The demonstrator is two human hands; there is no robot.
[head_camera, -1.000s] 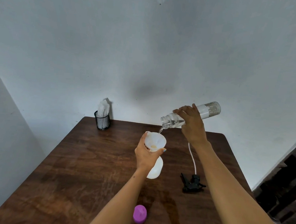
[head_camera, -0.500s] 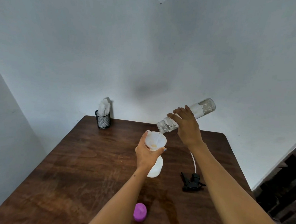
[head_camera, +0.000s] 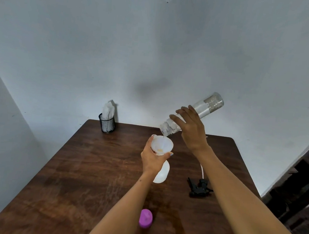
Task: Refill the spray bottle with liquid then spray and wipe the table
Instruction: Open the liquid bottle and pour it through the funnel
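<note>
Head camera view: a dark wooden table (head_camera: 83,176) set into a grey corner carries a refill in mid-pour. A clear bottle (head_camera: 203,109) is tipped mouth-down, the right hand (head_camera: 192,130) wrapped around its lower half with fingers closed on it, the mouth just above the rim of a white funnel (head_camera: 161,144). The left hand (head_camera: 151,158) is clamped around the neck of the white spray bottle (head_camera: 161,174) where the funnel sits, the bottle standing near the table's middle.

Done well, by this reading, the pour calls for a slow tilt, the mouth kept over the funnel's centre and the left hand holding the bottle upright; a fast rush could overflow the funnel. How full the spray bottle is cannot be told.

Room is widest on the left half of the table. Back left, near the wall edge, a black mesh cup (head_camera: 107,123) holds white tissues. Right of the bottle lies the black spray head (head_camera: 199,187) with its tube, well inside the right edge; the purple cap (head_camera: 145,218) lies near the front, between the forearms.
</note>
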